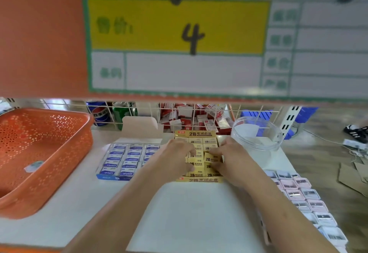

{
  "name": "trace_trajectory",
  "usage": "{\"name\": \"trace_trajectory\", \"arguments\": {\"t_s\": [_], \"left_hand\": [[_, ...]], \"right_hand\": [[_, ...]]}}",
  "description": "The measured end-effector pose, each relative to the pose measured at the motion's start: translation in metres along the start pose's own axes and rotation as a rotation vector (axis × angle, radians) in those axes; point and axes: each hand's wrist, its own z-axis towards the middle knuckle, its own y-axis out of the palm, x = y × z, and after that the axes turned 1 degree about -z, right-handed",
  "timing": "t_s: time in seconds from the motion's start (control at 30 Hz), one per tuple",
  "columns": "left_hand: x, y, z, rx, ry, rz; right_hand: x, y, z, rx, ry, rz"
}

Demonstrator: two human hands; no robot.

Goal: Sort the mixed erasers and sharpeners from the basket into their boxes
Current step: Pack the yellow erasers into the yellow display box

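Many yellow erasers (196,161): packed in rows in yellow box (199,179), mid tabletop (179,213), printed "2B"
Blue box (111,176): white erasers (127,161) marked "ERASER"
Right grip (230,159): pinches one tilted yellow eraser (212,158)
Left grip (175,158): fingers curled on erasers, hold unclear

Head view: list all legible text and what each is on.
"4": yellow panel of the price sign.
"2B": yellow box flaps and the yellow erasers in it; following characters blurred.
"ERASER": blue-and-white erasers in the blue box.
"百事可": blue can.
Too blurred: the sign's black handwriting and green labels; the red packs at the back.
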Motion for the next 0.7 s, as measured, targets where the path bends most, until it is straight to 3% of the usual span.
{"name": "trace_trajectory", "arguments": {"t_s": [0.37, 0.7], "left_hand": [[0.0019, 0.0003, -0.0028, -0.012, 0.012, -0.001], [0.0048, 0.0052, -0.0092, 0.004, -0.026, 0.021]], "right_hand": [[-0.008, 0.0009, 0.0015, 0.137, 0.07, -0.049], [-0.0096, 0.0036, -0.0053, 0.075, 0.042, -0.081]]}}
